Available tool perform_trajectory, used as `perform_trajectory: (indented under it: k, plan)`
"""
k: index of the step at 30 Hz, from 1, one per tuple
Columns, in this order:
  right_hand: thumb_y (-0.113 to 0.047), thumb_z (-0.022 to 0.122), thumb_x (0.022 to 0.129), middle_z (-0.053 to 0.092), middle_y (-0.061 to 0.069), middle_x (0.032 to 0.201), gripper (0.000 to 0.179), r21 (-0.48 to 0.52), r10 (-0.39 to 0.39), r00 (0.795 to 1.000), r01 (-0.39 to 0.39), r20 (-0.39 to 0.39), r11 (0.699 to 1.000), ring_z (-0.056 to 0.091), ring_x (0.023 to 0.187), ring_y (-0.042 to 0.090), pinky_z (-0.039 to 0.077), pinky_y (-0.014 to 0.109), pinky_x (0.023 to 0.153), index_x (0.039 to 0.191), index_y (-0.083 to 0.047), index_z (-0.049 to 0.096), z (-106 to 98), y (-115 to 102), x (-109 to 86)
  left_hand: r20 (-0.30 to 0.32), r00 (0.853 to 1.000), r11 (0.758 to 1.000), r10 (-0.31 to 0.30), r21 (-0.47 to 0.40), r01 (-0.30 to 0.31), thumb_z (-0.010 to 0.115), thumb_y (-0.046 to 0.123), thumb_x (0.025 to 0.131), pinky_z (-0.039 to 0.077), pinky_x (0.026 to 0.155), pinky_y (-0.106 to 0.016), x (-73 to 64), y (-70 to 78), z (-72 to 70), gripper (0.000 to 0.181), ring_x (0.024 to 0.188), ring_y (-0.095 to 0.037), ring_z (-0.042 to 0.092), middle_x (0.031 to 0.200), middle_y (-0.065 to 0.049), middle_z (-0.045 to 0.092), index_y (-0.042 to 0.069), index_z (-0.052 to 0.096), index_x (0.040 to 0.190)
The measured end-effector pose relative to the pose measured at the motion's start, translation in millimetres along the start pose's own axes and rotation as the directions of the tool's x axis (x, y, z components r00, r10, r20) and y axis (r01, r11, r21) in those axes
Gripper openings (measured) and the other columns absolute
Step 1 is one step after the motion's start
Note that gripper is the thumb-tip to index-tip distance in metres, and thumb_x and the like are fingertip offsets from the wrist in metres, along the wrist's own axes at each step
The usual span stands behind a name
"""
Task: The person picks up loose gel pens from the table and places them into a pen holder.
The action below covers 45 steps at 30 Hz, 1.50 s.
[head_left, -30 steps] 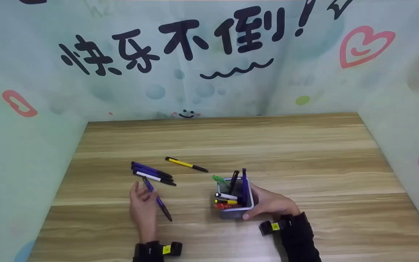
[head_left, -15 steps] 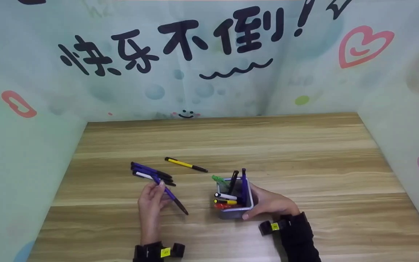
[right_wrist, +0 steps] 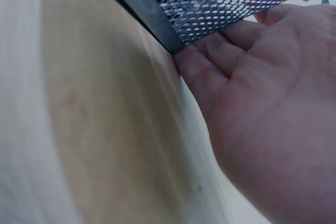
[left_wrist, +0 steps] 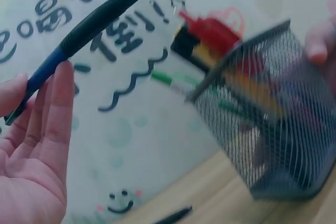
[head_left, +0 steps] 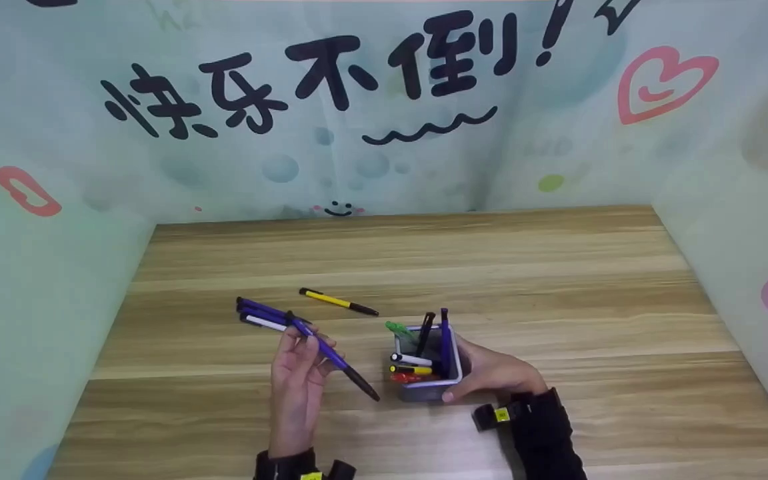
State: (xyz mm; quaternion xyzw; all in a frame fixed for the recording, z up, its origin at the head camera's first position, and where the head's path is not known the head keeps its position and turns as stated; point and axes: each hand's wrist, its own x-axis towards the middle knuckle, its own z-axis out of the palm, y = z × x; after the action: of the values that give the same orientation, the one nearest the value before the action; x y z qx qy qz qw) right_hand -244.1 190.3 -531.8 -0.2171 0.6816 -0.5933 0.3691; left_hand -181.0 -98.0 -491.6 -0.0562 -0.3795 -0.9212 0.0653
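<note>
My left hand [head_left: 301, 373] pinches a blue pen [head_left: 334, 357] between thumb and fingers, its dark grip end slanting down to the right, short of the pen holder. In the left wrist view the same pen [left_wrist: 47, 72] is held up by the fingertips. My right hand [head_left: 497, 370] grips the grey mesh pen holder [head_left: 431, 392] from its right side, thumb at the front. Inside the holder stand a blue pen [head_left: 445, 340], a black pen [head_left: 426, 333], a green pen [head_left: 399, 328], and white, yellow and red ones. The right wrist view shows fingers against the mesh [right_wrist: 210, 3].
Behind the left hand, two blue pens [head_left: 261, 308] and a white pen [head_left: 261, 321] lie side by side, partly covered. A yellow pen [head_left: 337, 301] lies farther back on the wooden table [head_left: 524, 267]. Printed cloth walls [head_left: 224, 180] border the table.
My left hand has lifted the blue pen and carried it to the right, closer to the pen holder. The right hand and the holder have stayed in place.
</note>
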Motion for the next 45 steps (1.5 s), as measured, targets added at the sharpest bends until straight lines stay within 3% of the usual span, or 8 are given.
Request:
perform_trajectory:
  k: [7, 12, 16, 21, 24, 28, 33, 45]
  plan:
    - [-0.008, 0.080, 0.067, 0.031, 0.009, 0.148, 0.115, 0.002, -0.010, 1.000, 0.010, 0.012, 1.000, 0.032, 0.134, 0.024, 0.014, 0.043, 0.115, 0.150, -0.020, 0.003, -0.9, 0.7, 0.2, 0.089, 0.988, 0.976, 0.123, 0.173, -0.136, 0.047, -0.009, 0.090, 0.057, 0.075, -0.032, -14.8, 5.3, 48.5, 0.020, 0.086, -0.017, 0.065, 0.093, -0.006, 0.066, 0.006, 0.051, 0.103]
    - [-0.006, 0.079, 0.068, 0.041, 0.011, 0.141, 0.104, 0.022, -0.034, 0.999, 0.033, 0.041, 0.999, 0.041, 0.127, 0.024, 0.026, 0.035, 0.111, 0.148, -0.019, 0.014, -0.5, 0.8, 2.1, 0.264, 0.935, 0.908, 0.237, 0.281, -0.310, 0.048, -0.015, 0.086, 0.057, 0.077, -0.035, -24.6, -1.1, 72.0, 0.021, 0.087, -0.019, 0.066, 0.096, -0.008, 0.066, -0.005, 0.049, 0.105]
    - [-0.003, 0.079, 0.068, 0.044, 0.014, 0.136, 0.101, 0.038, -0.061, 0.997, 0.059, 0.049, 0.998, 0.048, 0.121, 0.024, 0.036, 0.028, 0.104, 0.147, -0.015, 0.016, 0.4, 0.5, 2.9, 0.392, 0.872, 0.810, 0.294, 0.382, -0.445, 0.052, -0.019, 0.082, 0.056, 0.077, -0.033, -29.2, -4.5, 87.4, 0.023, 0.089, -0.019, 0.066, 0.096, -0.014, 0.064, -0.013, 0.047, 0.103]
    - [-0.002, 0.078, 0.068, 0.047, 0.014, 0.132, 0.097, 0.057, -0.056, 0.997, 0.053, 0.046, 0.997, 0.051, 0.116, 0.024, 0.040, 0.027, 0.101, 0.145, -0.013, 0.020, 1.2, 0.3, 2.9, 0.525, 0.801, 0.633, 0.288, 0.523, -0.570, 0.060, -0.011, 0.081, 0.057, 0.075, -0.028, -26.7, -8.6, 104.2, 0.026, 0.089, -0.018, 0.064, 0.096, -0.016, 0.062, -0.005, 0.053, 0.106]
    - [0.000, 0.077, 0.069, 0.048, 0.012, 0.135, 0.092, 0.062, -0.066, 0.996, 0.062, 0.059, 0.996, 0.047, 0.123, 0.024, 0.036, 0.027, 0.105, 0.143, -0.013, 0.025, 1.2, 0.6, 3.5, 0.541, 0.809, 0.536, 0.229, 0.624, -0.569, 0.063, 0.002, 0.085, 0.056, 0.076, -0.024, -24.3, -13.7, 110.7, 0.024, 0.089, -0.015, 0.063, 0.098, -0.009, 0.062, 0.003, 0.055, 0.107]
    - [0.000, 0.076, 0.071, 0.049, 0.012, 0.134, 0.082, 0.063, -0.131, 0.986, 0.124, 0.108, 0.990, 0.046, 0.126, 0.025, 0.036, 0.030, 0.107, 0.138, -0.009, 0.031, 0.3, 1.4, 5.3, 0.530, 0.835, 0.476, 0.144, 0.703, -0.528, 0.061, 0.013, 0.089, 0.054, 0.079, -0.019, -22.5, -24.4, 113.6, 0.021, 0.090, -0.011, 0.062, 0.099, -0.003, 0.062, 0.007, 0.057, 0.109]
    - [-0.004, 0.077, 0.071, 0.051, 0.015, 0.129, 0.074, 0.056, -0.196, 0.971, 0.190, 0.140, 0.980, 0.049, 0.122, 0.028, 0.039, 0.032, 0.105, 0.133, -0.005, 0.036, -1.0, 2.3, 7.0, 0.531, 0.840, 0.461, 0.111, 0.721, -0.517, 0.059, 0.016, 0.090, 0.053, 0.079, -0.018, -21.4, -33.7, 111.5, 0.022, 0.089, -0.009, 0.062, 0.099, -0.001, 0.062, 0.008, 0.057, 0.110]
    - [-0.003, 0.079, 0.069, 0.049, 0.010, 0.134, 0.089, 0.012, -0.071, 0.996, 0.071, 0.050, 0.997, 0.046, 0.124, 0.024, 0.035, 0.028, 0.106, 0.141, -0.011, 0.027, 1.0, -0.3, 2.9, 0.488, 0.864, 0.423, 0.123, 0.762, -0.491, 0.059, 0.017, 0.091, 0.053, 0.080, -0.018, -20.0, -30.9, 107.5, 0.021, 0.094, -0.011, 0.062, 0.104, -0.002, 0.062, 0.006, 0.058, 0.109]
